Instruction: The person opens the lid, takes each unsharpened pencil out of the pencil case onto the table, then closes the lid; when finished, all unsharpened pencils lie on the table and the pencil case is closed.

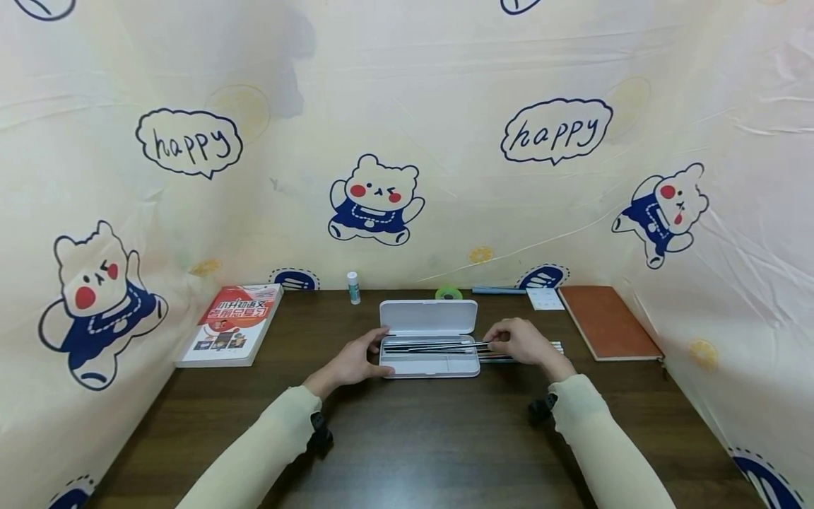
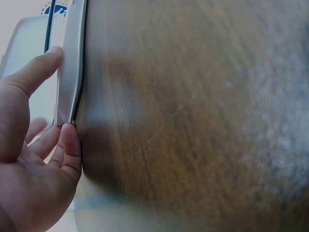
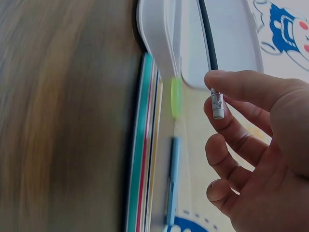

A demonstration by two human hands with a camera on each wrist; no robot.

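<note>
A white pencil case (image 1: 420, 366) lies on the table with its lid (image 1: 429, 318) folded back. Several dark pencils (image 1: 426, 347) show in or over its tray. My left hand (image 1: 352, 360) grips the left end of the case, thumb at the near edge and fingers around the end. Over the right end, my right hand (image 1: 523, 341) pinches a dark pencil (image 3: 210, 48) between thumb and forefinger, close to its white eraser (image 3: 218, 114). The pencil reaches out over the case. Beside the case, partly under my right hand, lie several striped pencils (image 3: 137, 164).
A book (image 1: 235, 325) lies at the left, and a glue stick (image 1: 353, 288) stands at the back. Behind the case are a green tape roll (image 1: 449, 293) and a blue pen-like stick (image 1: 499, 290). A white card (image 1: 545, 299) and a brown notebook (image 1: 610, 322) lie at the right.
</note>
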